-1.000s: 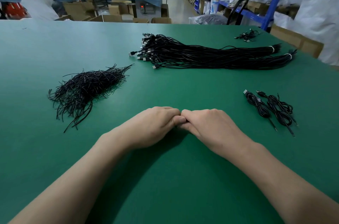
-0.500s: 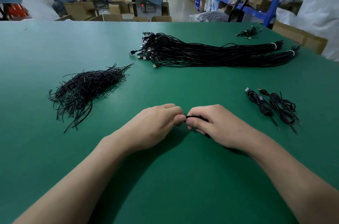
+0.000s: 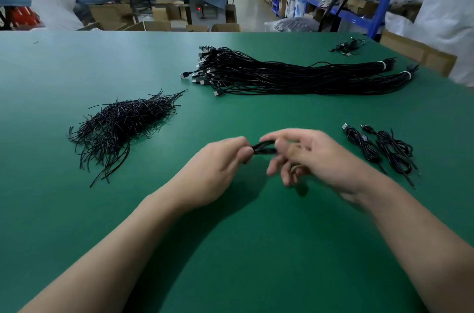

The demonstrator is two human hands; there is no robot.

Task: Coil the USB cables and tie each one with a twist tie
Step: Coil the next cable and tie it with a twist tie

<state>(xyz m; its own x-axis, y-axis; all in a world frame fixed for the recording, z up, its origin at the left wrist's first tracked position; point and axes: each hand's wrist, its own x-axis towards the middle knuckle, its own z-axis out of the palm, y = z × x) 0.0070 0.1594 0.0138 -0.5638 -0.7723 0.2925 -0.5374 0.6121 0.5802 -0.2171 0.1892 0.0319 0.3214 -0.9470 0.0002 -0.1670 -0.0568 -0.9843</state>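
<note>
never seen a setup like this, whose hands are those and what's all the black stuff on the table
No machine here: one camera worn on a person's head looks down at their bare hands over a green table. The left hand pinches a coiled black cable; the right hand is at its other end, too blurred to judge its grip. On the left lies a pile of thin black twist ties, farther back a long bundle of black USB cables, and on the right two coiled black cables.

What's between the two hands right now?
In the head view, a bundled black cable, gripped by the left hand; the blurred right hand meets its other end, grip unclear.
</note>
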